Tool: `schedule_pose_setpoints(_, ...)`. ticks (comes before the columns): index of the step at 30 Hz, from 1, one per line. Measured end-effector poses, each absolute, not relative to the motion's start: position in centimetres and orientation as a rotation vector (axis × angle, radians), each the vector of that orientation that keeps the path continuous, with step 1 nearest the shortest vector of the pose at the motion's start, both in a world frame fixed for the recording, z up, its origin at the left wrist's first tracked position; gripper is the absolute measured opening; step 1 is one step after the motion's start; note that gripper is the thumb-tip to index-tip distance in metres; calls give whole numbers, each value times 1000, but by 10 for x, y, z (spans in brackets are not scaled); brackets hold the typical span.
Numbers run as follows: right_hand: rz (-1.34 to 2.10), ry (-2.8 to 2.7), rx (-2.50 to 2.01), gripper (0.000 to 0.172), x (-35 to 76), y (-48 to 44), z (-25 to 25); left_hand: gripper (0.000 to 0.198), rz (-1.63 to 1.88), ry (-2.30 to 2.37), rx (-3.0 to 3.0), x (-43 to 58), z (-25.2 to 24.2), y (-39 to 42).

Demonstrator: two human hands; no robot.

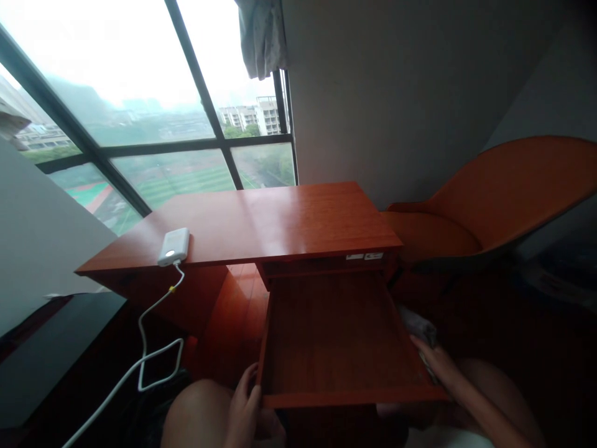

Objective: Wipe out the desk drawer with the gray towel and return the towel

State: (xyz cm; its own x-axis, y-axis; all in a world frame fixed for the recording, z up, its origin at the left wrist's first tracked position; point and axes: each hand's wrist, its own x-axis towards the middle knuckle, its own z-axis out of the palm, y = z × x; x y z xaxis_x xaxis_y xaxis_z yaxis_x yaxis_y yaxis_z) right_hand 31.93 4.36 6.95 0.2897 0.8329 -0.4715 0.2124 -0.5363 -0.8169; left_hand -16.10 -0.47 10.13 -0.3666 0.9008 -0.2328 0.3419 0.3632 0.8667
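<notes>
A wooden drawer point(345, 395) stands pulled out from the reddish desk point(280, 218), and its inside looks bare. My left hand point(245, 404) grips the drawer's front left corner, fingers curled on the edge. My right hand point(436, 361) lies along the drawer's right side near the front, touching a grey folded cloth point(420, 326) that sits beside the drawer; whether it grips the cloth is unclear. My bare knee point(196, 414) shows below the left hand.
A white power adapter point(174, 246) lies on the desk's left part, its white cable point(144, 354) hanging to the floor. An orange chair point(494, 199) stands right of the desk. A large window point(140, 124) fills the wall behind.
</notes>
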Motion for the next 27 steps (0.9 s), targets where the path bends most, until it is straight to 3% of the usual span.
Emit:
schedule_pose_setpoints(7, 1423, -769, -1862, 37, 319, 6, 94, 51, 922, 1896, 1100, -159, 107, -4)
schedule_pose_setpoints(18, 1313, -737, -1847, 36, 291, 115, 94, 56, 935, 1857, 1101, -161, 102, -4)
schedule_pose_setpoints(27, 1660, -461, -1449, 26, 294, 140, 105, 56, 924, 1863, 1077, -161, 99, -5)
